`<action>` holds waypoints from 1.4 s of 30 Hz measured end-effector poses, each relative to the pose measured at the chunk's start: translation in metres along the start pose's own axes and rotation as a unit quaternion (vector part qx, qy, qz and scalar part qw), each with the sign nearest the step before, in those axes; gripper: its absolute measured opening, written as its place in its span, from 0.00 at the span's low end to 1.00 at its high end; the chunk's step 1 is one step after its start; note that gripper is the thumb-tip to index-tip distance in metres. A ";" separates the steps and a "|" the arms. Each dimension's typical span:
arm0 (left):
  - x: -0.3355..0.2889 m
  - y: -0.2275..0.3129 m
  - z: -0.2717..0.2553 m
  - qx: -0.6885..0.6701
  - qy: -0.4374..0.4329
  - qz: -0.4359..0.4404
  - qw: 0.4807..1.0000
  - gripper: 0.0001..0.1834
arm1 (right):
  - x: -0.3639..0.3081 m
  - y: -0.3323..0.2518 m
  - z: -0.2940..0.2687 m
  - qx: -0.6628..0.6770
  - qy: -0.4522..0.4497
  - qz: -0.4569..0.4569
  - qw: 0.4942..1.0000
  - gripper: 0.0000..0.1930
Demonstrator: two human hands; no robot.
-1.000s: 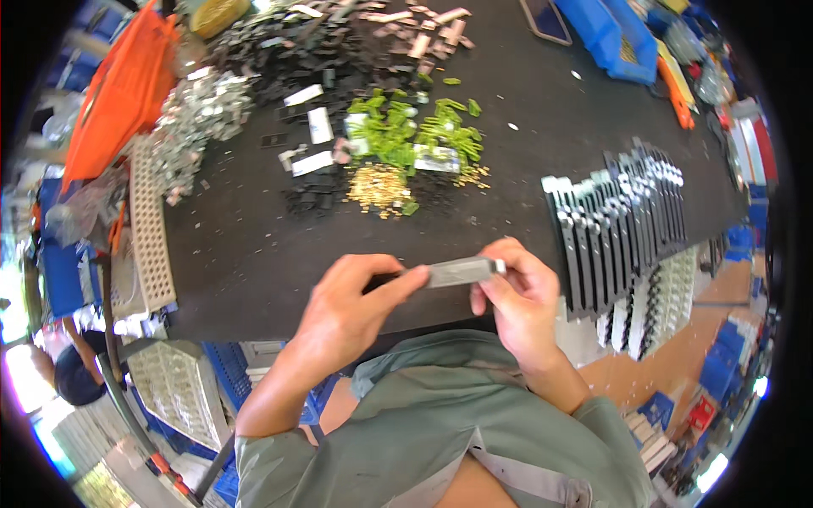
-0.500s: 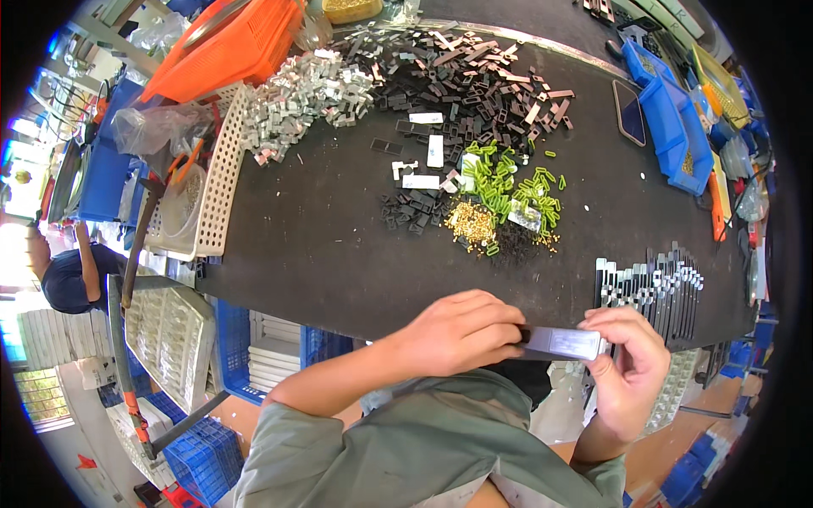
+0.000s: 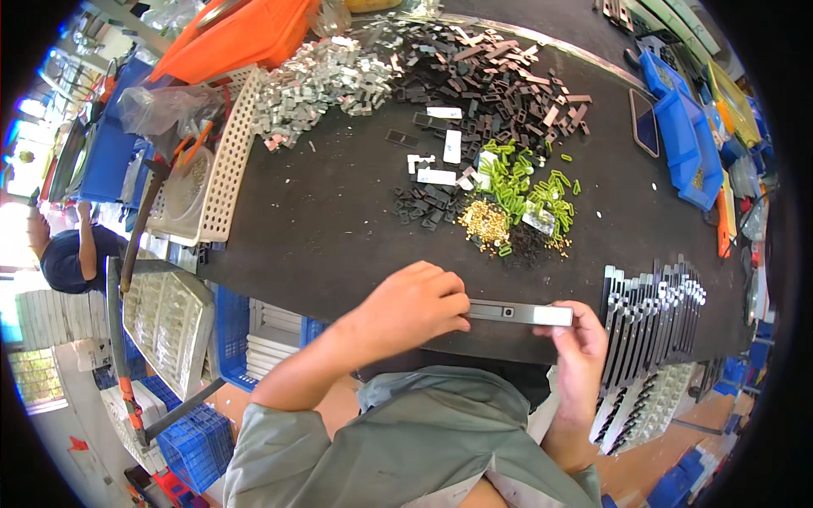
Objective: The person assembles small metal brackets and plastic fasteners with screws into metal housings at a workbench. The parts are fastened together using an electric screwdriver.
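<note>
Both my hands hold a long, flat grey bar [image 3: 512,311] level above the near edge of the table. The bar has a small dark round hole near its middle and a bright whitish end. My left hand [image 3: 411,305] is closed around its left end, hiding that part. At the right end, my right hand [image 3: 580,334] pinches it between thumb and fingers. Just right of my right hand, a row of similar long dark bars with silvery upper parts [image 3: 648,309] lies side by side on the table.
On the dark table [image 3: 313,220] are piles of silvery blocks [image 3: 318,89], dark flat pieces [image 3: 491,80], green loops [image 3: 512,173] and small golden parts [image 3: 484,222]. A phone [image 3: 644,123] lies beside blue bins [image 3: 690,152]. A white perforated basket [image 3: 229,161] stands left; another person [image 3: 72,258] is farther left.
The bar and both hands have moved left and slightly up. The bar has turned, so its face with the round hole and more of its length now show.
</note>
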State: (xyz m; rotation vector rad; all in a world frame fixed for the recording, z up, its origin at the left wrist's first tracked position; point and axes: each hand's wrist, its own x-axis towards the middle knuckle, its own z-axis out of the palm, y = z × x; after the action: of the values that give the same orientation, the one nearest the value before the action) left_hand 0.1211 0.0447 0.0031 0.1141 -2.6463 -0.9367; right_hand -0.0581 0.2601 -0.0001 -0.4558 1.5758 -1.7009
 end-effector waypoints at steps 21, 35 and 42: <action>0.030 -0.016 -0.060 -0.069 0.285 -0.237 0.926 0.09 | 0.008 0.005 -0.024 -0.328 0.151 -0.214 0.908 0.15; -0.001 0.059 0.030 -0.077 0.202 -0.008 0.976 0.18 | 0.005 0.001 0.031 -0.247 -0.057 -0.132 0.958 0.12; -0.003 0.060 0.041 -0.060 0.206 0.070 0.974 0.24 | -0.008 -0.002 0.034 -0.282 -0.040 -0.222 0.933 0.06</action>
State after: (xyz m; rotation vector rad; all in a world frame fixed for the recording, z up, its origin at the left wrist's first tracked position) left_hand 0.1123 0.1169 0.0094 0.0825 -2.1830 -0.9112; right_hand -0.0293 0.2431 0.0092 -1.2338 2.0009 -1.4813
